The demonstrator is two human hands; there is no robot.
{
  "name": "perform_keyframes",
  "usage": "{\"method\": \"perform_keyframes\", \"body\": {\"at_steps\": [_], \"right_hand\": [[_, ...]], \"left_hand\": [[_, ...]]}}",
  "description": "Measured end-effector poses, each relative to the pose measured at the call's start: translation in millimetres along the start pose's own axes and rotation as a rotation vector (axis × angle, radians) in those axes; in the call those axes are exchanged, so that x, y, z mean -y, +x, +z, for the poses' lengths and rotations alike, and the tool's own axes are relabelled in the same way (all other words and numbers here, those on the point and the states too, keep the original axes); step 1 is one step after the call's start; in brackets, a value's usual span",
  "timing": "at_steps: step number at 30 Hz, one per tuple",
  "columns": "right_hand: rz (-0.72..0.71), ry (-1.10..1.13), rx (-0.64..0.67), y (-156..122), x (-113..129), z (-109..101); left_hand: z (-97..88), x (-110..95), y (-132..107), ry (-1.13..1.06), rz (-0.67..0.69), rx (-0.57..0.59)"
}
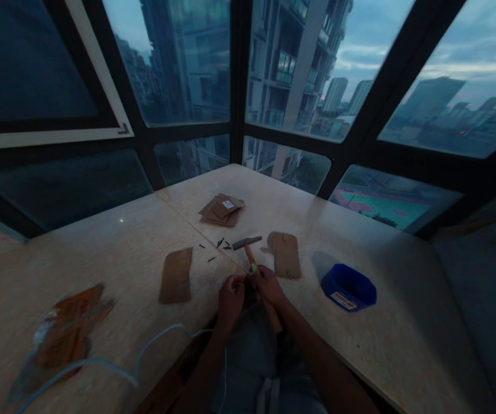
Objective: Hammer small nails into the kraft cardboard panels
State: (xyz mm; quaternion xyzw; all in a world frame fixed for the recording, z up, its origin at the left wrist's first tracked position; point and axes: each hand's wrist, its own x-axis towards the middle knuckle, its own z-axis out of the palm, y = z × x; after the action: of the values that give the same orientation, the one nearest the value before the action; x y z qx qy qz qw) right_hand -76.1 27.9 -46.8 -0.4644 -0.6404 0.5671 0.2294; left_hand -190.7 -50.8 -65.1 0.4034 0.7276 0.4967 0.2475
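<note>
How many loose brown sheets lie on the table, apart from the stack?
2: one brown sheet left of the hammer, another right of it. The stack behind may hide more.

Hammer (250, 253) handle: middle hidden under right hand (268, 286). Left hand (231, 297), just left of hammer: curled, contents too small to tell. Dark bits (220, 244) left of hammer head: too tiny to identify. Blue bin (348, 287) right of hammer: label unreadable. Orange packet (67, 330) far left of hammer: blurred. Forearms (316, 359) cut by bottom edge.

High-rise craft corner: plywood worktable (360, 356), hammer (250, 255), city-view windows (187, 57).
</note>
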Motion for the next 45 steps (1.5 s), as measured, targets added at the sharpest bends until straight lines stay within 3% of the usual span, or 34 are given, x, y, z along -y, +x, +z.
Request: {"method": "perform_keyframes", "body": {"at_steps": [4, 10, 15, 19, 22, 25, 31, 34, 40, 45], "right_hand": [[0.078, -0.008, -0.025, 41.4, 7.7, 28.3], [0.135, -0.047, -0.040, 66.7, 11.2, 51.6], [0.154, -0.150, -0.015, 76.2, 17.0, 60.8], [0.122, -0.309, -0.019, 78.7, 24.7, 57.7], [0.071, -0.451, -0.045, 74.7, 31.3, 46.1], [0.032, -0.584, -0.105, 64.6, 36.2, 21.4], [0.110, -0.801, -0.425, 40.0, 32.8, -67.8], [0.194, -0.872, -0.491, 32.6, 22.0, -103.2], [0.238, -0.845, -0.420, 32.6, -6.2, -118.1], [0.157, -0.697, -0.382, 37.3, -18.7, -122.7]], "left_hand": [[-15.6, 7.9, -7.7, -0.024, -0.018, -0.020], [-26.4, 10.3, -21.6, -0.110, -0.055, 0.010], [-18.1, 5.2, -28.7, -0.342, -0.298, 0.142], [-12.3, 2.4, -25.3, -0.609, -0.436, 0.130], [-10.8, 3.0, -24.3, -0.737, -0.508, 0.074], [-10.2, 6.7, -28.5, -0.813, -0.512, 0.045], [-5.2, 15.7, -47.4, -0.918, -0.593, -0.064], [-3.3, 17.2, -54.0, -0.918, -0.586, -0.092], [-7.9, 29.2, -59.8, -0.848, -0.549, -0.090], [-28.7, 40.0, -78.7, -0.635, -0.359, -0.191]]}}
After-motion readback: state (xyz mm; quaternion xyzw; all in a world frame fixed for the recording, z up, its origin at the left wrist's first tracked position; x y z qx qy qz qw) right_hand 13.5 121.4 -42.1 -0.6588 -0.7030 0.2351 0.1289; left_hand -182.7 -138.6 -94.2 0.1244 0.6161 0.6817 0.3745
